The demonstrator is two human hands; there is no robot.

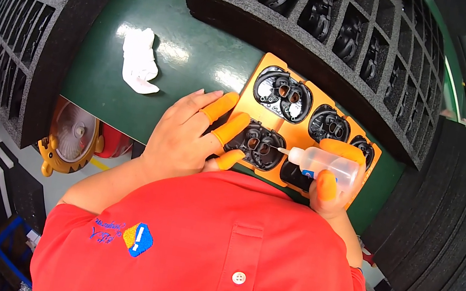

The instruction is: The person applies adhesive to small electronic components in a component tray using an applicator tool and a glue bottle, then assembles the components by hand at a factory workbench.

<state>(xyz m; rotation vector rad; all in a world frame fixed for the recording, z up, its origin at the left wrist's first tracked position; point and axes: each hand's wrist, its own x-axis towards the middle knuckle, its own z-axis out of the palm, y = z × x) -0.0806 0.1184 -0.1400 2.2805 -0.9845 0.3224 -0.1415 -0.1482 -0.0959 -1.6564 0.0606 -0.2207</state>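
Clear bottle (327,163) gripped by right hand (333,189) fingers.

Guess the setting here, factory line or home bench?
Likely a factory assembly station: black foam trays hold rows of identical black parts, an orange fixture seats several more, and both hands wear orange finger cots, the right hand holding a small squeeze bottle.

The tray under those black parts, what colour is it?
Orange. The tray shows best in the head view, lying on the green table.
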